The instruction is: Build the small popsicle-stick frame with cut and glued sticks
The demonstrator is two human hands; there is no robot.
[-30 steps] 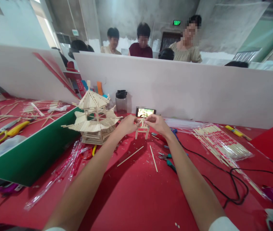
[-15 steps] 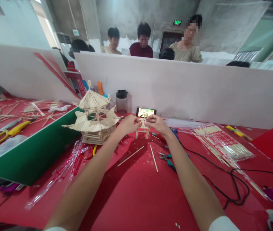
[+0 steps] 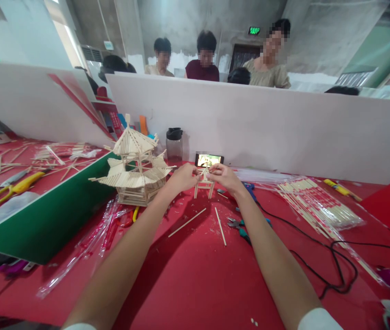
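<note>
A small wooden-stick frame (image 3: 204,185) with a peaked top stands on the red table. On its left side, my left hand (image 3: 185,177) pinches the upper part between closed fingers. My right hand (image 3: 225,177) grips the same part from the right, fingers bent. The exact fingertip contact is too small to make out. Just behind the frame, a phone (image 3: 210,160) with a lit screen leans near the white partition. Two loose sticks, a left one (image 3: 187,222) and a right one (image 3: 220,226), lie in front. Left of my hands stands a larger stick pagoda (image 3: 134,169).
Green-handled pliers (image 3: 239,227) and a black cable (image 3: 335,256) lie by my right forearm. Bagged sticks (image 3: 321,204) are farther right. A green board (image 3: 53,215), scissors (image 3: 9,191) and a bottle (image 3: 174,145) are leftward. People (image 3: 201,62) are beyond the partition (image 3: 284,123).
Almost nothing differs. Both hands stay at the small stick frame, and the whole view has shifted very slightly.
</note>
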